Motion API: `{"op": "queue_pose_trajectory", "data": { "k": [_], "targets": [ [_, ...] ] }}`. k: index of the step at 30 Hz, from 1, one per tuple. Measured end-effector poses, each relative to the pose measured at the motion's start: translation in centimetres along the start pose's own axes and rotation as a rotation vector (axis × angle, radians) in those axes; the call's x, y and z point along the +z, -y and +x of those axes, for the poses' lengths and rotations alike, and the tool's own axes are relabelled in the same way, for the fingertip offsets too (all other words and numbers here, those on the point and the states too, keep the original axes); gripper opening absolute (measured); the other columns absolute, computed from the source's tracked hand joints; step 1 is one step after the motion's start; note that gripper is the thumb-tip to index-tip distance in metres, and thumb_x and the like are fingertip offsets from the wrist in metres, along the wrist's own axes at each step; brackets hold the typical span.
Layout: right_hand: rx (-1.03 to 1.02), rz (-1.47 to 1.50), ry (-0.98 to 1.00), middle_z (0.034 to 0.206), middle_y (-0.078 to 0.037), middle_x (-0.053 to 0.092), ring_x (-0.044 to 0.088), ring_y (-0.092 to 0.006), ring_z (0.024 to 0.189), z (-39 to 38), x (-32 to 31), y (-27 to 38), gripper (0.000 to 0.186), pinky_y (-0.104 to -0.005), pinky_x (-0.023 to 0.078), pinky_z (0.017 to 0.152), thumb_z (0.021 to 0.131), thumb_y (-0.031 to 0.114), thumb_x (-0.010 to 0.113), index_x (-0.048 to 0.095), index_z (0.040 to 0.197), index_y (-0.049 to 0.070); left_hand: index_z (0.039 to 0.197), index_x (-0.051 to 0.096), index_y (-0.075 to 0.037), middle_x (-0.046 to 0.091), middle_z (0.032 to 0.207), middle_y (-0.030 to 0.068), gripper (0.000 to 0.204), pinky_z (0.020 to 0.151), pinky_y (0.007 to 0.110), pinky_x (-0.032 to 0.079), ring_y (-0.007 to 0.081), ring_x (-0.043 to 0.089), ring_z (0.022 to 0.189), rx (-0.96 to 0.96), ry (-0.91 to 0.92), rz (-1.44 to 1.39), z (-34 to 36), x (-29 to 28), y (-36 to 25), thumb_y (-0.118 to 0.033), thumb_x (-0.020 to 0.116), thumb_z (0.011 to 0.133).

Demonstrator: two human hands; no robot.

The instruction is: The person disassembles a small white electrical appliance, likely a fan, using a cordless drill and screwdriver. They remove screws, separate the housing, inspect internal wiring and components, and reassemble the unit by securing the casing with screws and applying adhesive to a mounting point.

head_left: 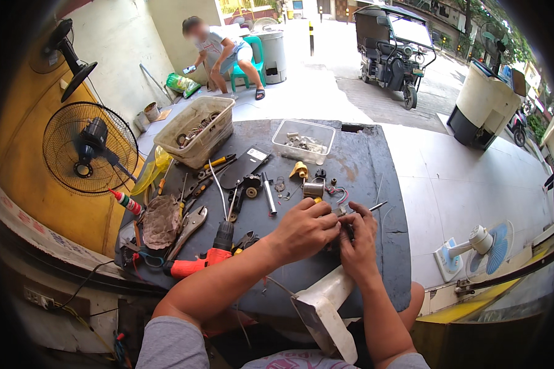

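My left hand (305, 224) is closed near the centre-right of the worktable, fingers curled beside a small metal piece (341, 211); what they grip is mostly hidden. My right hand (358, 240) is closed around that small part, from which a thin metal shaft (378, 205) sticks out to the right. Just beyond my fingers lie a metal cylinder (314, 189), a yellow fitting (299, 170) and coloured wires (338, 194). A red-and-black drill (200, 261) rests left of my left forearm. An off-white casing (317, 313) is between my forearms.
The dark table (391, 246) holds pliers (188, 230), tools, a grimy bin (194, 132) and a clear container (301, 141). Fans stand left (92, 147) and lower right (486, 246). Beyond are another person (224, 52) by a green chair and a three-wheeler (394, 55).
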State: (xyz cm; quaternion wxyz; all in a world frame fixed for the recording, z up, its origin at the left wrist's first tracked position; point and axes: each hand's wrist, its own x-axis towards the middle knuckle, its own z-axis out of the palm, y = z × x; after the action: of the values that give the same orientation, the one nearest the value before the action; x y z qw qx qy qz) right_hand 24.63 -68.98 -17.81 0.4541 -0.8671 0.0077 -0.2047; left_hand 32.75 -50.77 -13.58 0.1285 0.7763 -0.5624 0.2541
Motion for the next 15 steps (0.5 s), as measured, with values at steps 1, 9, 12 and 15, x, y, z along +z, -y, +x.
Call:
{"op": "queue_pose_trajectory", "data": {
  "k": [1,9,12,15],
  "targets": [
    [0.005,-0.011,0.004,0.155,-0.009,0.054,0.046,-0.0382,0.142,0.0,0.0,0.1,0.014,-0.0565,0.035,0.116,0.101,0.017,0.072,0.072,0.115,0.015,0.102,0.078,-0.017,0.069,0.099,-0.0052,0.020,0.087,0.035,0.048,0.0174,0.066,0.105,-0.011,-0.011,-0.017,0.0,0.1,0.0,-0.016,0.074,0.082],
    [-0.011,0.005,-0.016,0.151,-0.009,0.057,0.046,-0.0377,0.142,0.2,0.2,0.4,0.011,-0.0573,0.034,0.117,0.099,0.022,0.074,0.075,0.109,0.018,0.100,0.077,-0.017,0.075,0.101,-0.0024,0.018,0.087,0.036,0.048,0.0213,0.069,0.104,-0.267,-0.203,-0.189,0.4,-0.4,-0.6,-0.009,0.077,0.083],
    [0.039,0.002,-0.005,0.151,-0.009,0.057,0.046,-0.0377,0.143,0.0,0.1,0.1,0.012,-0.0575,0.033,0.117,0.098,0.023,0.075,0.077,0.109,0.019,0.099,0.075,-0.012,0.074,0.099,0.0014,0.016,0.088,0.039,0.049,0.0256,0.069,0.102,-0.339,-0.245,-0.331,1.0,-2.0,-0.7,-0.006,0.079,0.085],
    [0.048,-0.009,-0.007,0.151,-0.008,0.057,0.045,-0.0378,0.143,0.0,0.0,0.0,0.013,-0.0580,0.034,0.117,0.098,0.025,0.075,0.079,0.109,0.019,0.096,0.074,-0.008,0.074,0.096,0.0054,0.015,0.089,0.042,0.051,0.0295,0.070,0.098,-0.351,-0.301,-0.426,2.0,-3.7,-0.7,-0.001,0.079,0.084]
  ]
}}
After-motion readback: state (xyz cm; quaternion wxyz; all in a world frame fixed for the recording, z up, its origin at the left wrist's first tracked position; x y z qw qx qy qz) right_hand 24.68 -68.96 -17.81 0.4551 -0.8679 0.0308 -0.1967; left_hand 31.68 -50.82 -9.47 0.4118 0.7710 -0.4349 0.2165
